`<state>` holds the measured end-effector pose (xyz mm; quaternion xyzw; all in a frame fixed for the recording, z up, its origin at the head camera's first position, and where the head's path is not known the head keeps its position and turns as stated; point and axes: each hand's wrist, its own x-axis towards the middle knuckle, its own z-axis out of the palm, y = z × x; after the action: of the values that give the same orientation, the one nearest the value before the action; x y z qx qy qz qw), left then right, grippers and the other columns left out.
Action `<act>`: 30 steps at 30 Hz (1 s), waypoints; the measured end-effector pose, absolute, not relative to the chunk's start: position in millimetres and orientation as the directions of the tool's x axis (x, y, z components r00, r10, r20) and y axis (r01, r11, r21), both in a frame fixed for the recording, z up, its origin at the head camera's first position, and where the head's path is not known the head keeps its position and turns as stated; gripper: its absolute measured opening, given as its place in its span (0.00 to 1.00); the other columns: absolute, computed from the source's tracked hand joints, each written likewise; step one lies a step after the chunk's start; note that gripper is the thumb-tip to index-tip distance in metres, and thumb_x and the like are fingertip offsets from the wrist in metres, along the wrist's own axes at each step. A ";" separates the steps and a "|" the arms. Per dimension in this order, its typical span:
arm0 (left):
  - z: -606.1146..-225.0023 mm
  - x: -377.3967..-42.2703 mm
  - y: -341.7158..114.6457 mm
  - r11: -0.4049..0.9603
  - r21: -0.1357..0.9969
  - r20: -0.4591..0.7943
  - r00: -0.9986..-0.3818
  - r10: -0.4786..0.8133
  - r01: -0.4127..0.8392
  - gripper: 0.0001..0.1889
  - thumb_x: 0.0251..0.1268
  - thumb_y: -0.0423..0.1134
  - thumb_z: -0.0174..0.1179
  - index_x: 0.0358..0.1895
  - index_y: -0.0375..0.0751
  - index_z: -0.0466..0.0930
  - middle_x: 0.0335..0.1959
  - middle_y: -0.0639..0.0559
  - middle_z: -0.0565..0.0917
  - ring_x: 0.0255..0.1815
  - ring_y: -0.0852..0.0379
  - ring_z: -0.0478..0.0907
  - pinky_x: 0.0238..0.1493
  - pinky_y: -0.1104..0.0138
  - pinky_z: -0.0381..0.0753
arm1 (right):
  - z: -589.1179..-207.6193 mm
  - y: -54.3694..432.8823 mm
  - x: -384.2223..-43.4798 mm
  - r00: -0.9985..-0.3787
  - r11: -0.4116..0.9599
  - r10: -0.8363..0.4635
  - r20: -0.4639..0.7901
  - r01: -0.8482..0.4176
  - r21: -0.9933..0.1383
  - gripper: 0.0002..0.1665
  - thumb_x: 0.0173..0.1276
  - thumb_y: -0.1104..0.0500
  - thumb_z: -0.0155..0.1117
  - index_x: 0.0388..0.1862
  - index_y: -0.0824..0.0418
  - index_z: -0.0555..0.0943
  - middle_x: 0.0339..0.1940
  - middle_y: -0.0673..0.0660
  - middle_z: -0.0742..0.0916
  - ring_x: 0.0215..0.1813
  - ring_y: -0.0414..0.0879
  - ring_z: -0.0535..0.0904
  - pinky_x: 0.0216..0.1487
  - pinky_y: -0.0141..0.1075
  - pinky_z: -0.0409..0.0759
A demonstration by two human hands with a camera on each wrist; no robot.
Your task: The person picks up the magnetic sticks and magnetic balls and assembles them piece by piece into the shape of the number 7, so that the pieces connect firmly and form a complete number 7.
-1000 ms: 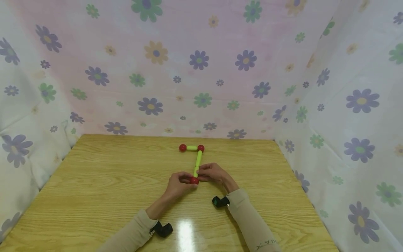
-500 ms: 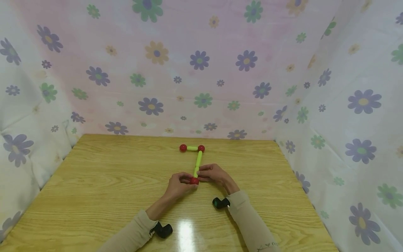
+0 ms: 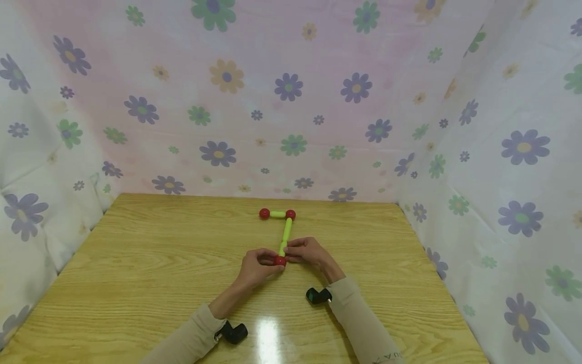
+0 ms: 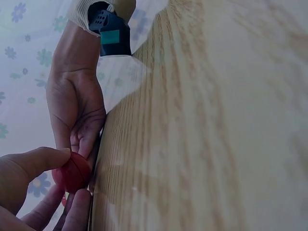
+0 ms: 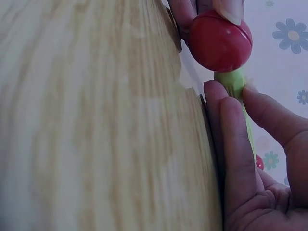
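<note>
My left hand (image 3: 255, 268) pinches a red ball (image 5: 220, 41) at the near end of a chain of toy rods and balls on the table. Right at that ball, my right hand (image 3: 311, 252) pinches the near yellow-green rod (image 5: 232, 83) between thumb and fingers. The rod's end meets the ball in the right wrist view. A second yellow-green rod (image 3: 287, 230) continues away in line to a red corner ball (image 3: 290, 215). From that corner a short rod (image 3: 277, 214) runs left to another red ball (image 3: 264, 214). Fingers partly cover the near ball in the left wrist view.
The wood-grain table (image 3: 150, 263) lies under both arms. Flower-printed sheets (image 3: 254, 167) stand behind it and along both sides. A black wrist camera (image 3: 234, 332) is on the left sleeve, and another wrist camera (image 3: 318, 296) on the right.
</note>
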<state>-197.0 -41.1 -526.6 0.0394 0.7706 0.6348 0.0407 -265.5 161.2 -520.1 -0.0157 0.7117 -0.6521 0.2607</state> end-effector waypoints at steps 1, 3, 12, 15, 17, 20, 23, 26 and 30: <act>-526.4 -196.6 -41.1 0.189 0.982 -0.011 -0.994 0.110 0.011 0.17 0.54 0.33 0.77 0.47 0.32 0.86 0.41 0.43 0.88 0.42 0.50 0.87 0.46 0.60 0.86 | -520.5 161.3 -265.1 -0.865 0.150 -0.363 -0.345 0.311 -0.938 0.22 0.75 0.66 0.62 0.62 0.78 0.76 0.50 0.69 0.87 0.45 0.47 0.89 0.50 0.37 0.86; -526.1 -195.9 -41.3 0.191 0.981 -0.005 -0.994 0.107 0.016 0.17 0.54 0.33 0.77 0.46 0.32 0.86 0.41 0.43 0.88 0.42 0.50 0.87 0.46 0.60 0.86 | -521.0 160.9 -264.2 -0.869 0.151 -0.361 -0.340 0.305 -0.940 0.21 0.75 0.66 0.63 0.62 0.78 0.76 0.50 0.69 0.87 0.44 0.47 0.89 0.50 0.37 0.86; -522.7 -196.5 -41.8 0.232 0.971 0.030 -0.996 0.083 0.049 0.15 0.53 0.32 0.78 0.44 0.32 0.87 0.39 0.43 0.88 0.39 0.49 0.88 0.44 0.59 0.87 | -520.8 156.4 -262.8 -0.887 0.171 -0.327 -0.326 0.283 -0.944 0.18 0.75 0.64 0.64 0.55 0.78 0.81 0.44 0.64 0.89 0.41 0.43 0.89 0.47 0.34 0.86; -522.6 -197.0 -42.4 0.235 0.970 0.036 -0.996 0.077 0.053 0.14 0.53 0.31 0.78 0.43 0.33 0.88 0.39 0.43 0.88 0.39 0.50 0.88 0.44 0.59 0.87 | -520.8 155.9 -263.9 -0.889 0.178 -0.317 -0.330 0.286 -0.941 0.18 0.75 0.63 0.64 0.54 0.77 0.81 0.43 0.62 0.89 0.40 0.42 0.88 0.46 0.33 0.86; -522.7 -196.9 -42.8 0.229 0.972 0.034 -0.997 0.073 0.050 0.14 0.53 0.31 0.78 0.43 0.33 0.88 0.38 0.42 0.89 0.38 0.49 0.88 0.44 0.59 0.87 | -521.4 156.2 -264.4 -0.889 0.185 -0.318 -0.330 0.283 -0.941 0.18 0.75 0.63 0.64 0.55 0.77 0.81 0.43 0.62 0.89 0.39 0.42 0.88 0.46 0.33 0.86; -522.9 -196.5 -43.5 0.217 0.975 0.040 -0.997 0.069 0.054 0.13 0.52 0.30 0.77 0.41 0.32 0.88 0.38 0.42 0.89 0.38 0.49 0.88 0.44 0.59 0.87 | -522.0 157.0 -263.8 -0.889 0.187 -0.329 -0.320 0.271 -0.944 0.19 0.75 0.64 0.64 0.56 0.78 0.80 0.42 0.62 0.90 0.39 0.42 0.88 0.46 0.33 0.87; -523.0 -196.0 -45.1 0.209 0.976 0.047 -0.997 0.062 0.059 0.12 0.52 0.29 0.78 0.40 0.32 0.88 0.37 0.41 0.89 0.38 0.49 0.88 0.43 0.60 0.87 | -522.3 157.1 -262.6 -0.889 0.178 -0.335 -0.312 0.265 -0.948 0.19 0.75 0.64 0.64 0.56 0.78 0.80 0.41 0.62 0.90 0.38 0.42 0.89 0.45 0.33 0.87; -523.0 -195.8 -47.4 0.209 0.976 0.056 -0.997 0.049 0.065 0.13 0.51 0.29 0.78 0.40 0.33 0.88 0.37 0.42 0.90 0.38 0.49 0.88 0.43 0.61 0.87 | -522.1 157.6 -261.4 -0.888 0.169 -0.341 -0.308 0.264 -0.950 0.18 0.74 0.64 0.64 0.55 0.77 0.81 0.40 0.62 0.90 0.38 0.42 0.89 0.45 0.33 0.87; -521.8 -195.0 -52.9 0.213 0.976 0.043 -0.998 0.037 0.050 0.15 0.50 0.31 0.79 0.42 0.33 0.88 0.39 0.43 0.89 0.40 0.50 0.87 0.44 0.61 0.86 | -521.7 159.4 -259.6 -0.886 0.159 -0.359 -0.293 0.251 -0.955 0.18 0.75 0.63 0.63 0.56 0.77 0.81 0.42 0.63 0.90 0.40 0.43 0.89 0.46 0.34 0.87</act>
<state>-195.0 -52.9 -521.8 0.0279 0.7789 0.6266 -0.0054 -259.6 159.4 -521.7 -0.0371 0.7239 -0.6473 0.2357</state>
